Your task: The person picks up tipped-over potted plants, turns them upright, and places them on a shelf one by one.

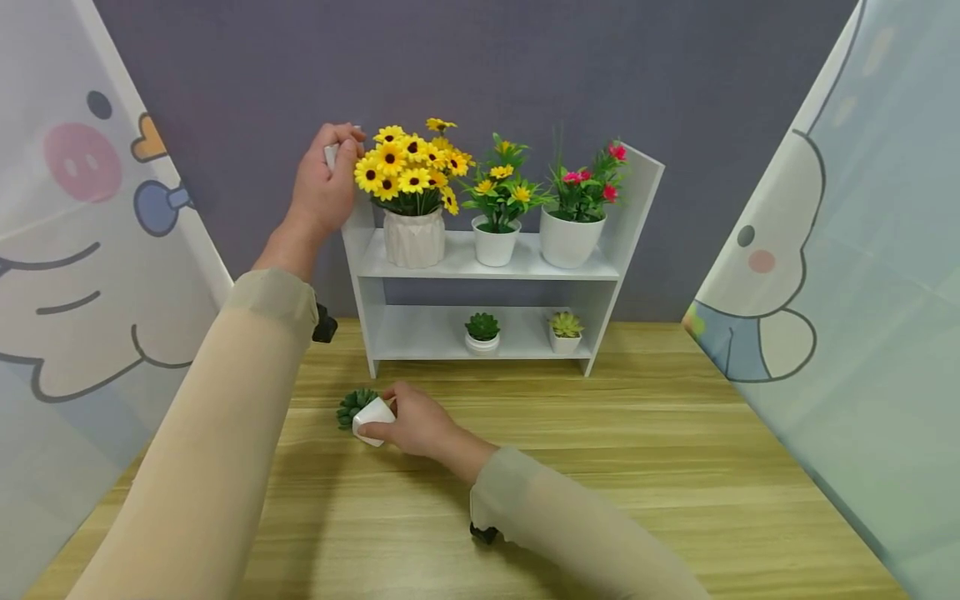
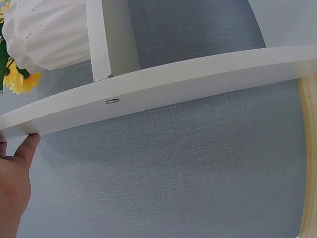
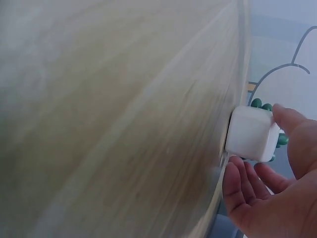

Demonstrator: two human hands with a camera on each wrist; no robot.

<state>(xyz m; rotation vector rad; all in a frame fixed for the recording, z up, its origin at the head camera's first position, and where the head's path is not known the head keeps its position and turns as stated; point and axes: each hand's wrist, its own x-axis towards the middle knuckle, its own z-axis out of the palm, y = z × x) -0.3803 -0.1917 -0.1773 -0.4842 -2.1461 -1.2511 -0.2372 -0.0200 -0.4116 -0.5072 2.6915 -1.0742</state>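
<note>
My left hand (image 1: 326, 179) grips the top of the left side panel of a white two-tier shelf (image 1: 525, 268). In the left wrist view, the thumb of that hand (image 2: 14, 183) lies against the outer face of the panel (image 2: 148, 94). Low in front of the shelf's left leg, my right hand (image 1: 420, 421) holds a small potted succulent (image 1: 373, 421) between thumb and fingers. Its white pot is tipped over, with the dark green leaves pointing left. The right wrist view shows the square base of the pot (image 3: 251, 133) between thumb and fingers of the hand (image 3: 277, 198), close to the wooden tabletop.
The upper board carries a pot of yellow daisies (image 1: 415, 237), a smaller yellow-flowered plant (image 1: 495, 246) and a pink-flowered one (image 1: 572, 237). Below stand a dark green succulent (image 1: 482, 333) and a pale green one (image 1: 565, 332). A grey wall (image 1: 480, 67) rises behind the wooden table (image 1: 660, 467).
</note>
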